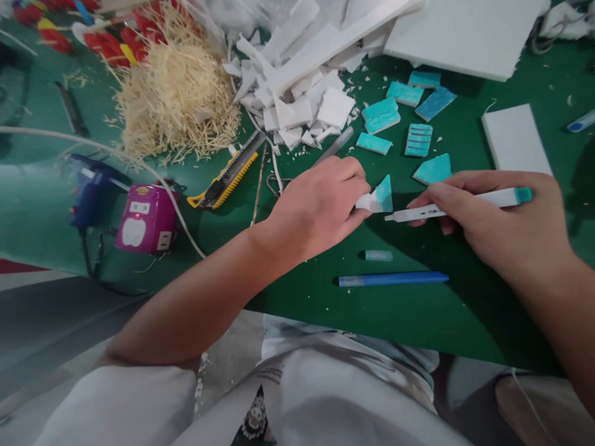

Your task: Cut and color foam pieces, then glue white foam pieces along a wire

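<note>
My left hand (321,206) is closed in a pinch on a small foam piece (378,197), partly white and partly coloured teal, held just above the green table (427,316). My right hand (502,225) grips a white marker with a teal end (465,205); its tip points left, close to the foam piece. Several teal-coloured foam pieces (411,125) lie just beyond my hands. A marker cap (378,254) and a blue marker (392,279) lie on the table below my hands.
A heap of white foam scraps (298,99) and straw-like fibres (176,97) lie at the back. A yellow utility knife (228,180), a magenta box (146,218), a blue tool (89,188) and a cable sit left. White foam boards (514,140) lie right.
</note>
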`<state>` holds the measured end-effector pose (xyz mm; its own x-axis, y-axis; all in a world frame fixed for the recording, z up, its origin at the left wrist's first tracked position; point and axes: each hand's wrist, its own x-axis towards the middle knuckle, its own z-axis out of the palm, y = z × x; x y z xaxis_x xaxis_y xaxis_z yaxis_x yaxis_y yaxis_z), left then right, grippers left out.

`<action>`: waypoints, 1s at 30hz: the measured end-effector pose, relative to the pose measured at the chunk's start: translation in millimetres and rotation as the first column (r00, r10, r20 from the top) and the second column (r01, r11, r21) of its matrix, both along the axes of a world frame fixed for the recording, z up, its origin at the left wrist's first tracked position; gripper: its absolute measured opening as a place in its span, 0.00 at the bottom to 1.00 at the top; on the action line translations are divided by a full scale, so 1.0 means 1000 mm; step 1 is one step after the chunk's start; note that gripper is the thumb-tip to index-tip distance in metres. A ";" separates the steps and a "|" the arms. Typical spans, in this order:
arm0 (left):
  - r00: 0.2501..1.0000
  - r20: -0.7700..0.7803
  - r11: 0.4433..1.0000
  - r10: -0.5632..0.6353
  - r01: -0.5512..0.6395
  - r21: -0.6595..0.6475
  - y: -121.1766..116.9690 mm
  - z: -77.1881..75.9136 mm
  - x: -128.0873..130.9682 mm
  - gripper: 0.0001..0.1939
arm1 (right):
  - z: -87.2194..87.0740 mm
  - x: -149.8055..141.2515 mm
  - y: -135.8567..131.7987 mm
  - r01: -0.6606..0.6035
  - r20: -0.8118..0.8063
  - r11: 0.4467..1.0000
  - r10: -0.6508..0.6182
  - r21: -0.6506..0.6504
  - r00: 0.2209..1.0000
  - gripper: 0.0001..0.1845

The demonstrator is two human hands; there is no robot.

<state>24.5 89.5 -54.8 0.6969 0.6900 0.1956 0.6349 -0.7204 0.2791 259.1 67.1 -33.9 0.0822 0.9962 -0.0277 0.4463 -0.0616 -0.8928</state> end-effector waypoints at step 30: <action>1.000 -0.019 0.999 0.020 -0.021 -0.040 -0.001 0.004 0.000 0.12 | -0.003 0.003 0.002 0.066 -0.150 0.997 -0.070 -0.030 0.986 0.12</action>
<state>24.4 88.1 -51.0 0.6856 0.7114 0.1545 0.6549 -0.6954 0.2957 262.5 69.3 -37.2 0.1429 0.9873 -0.0693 0.3008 -0.1101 -0.9473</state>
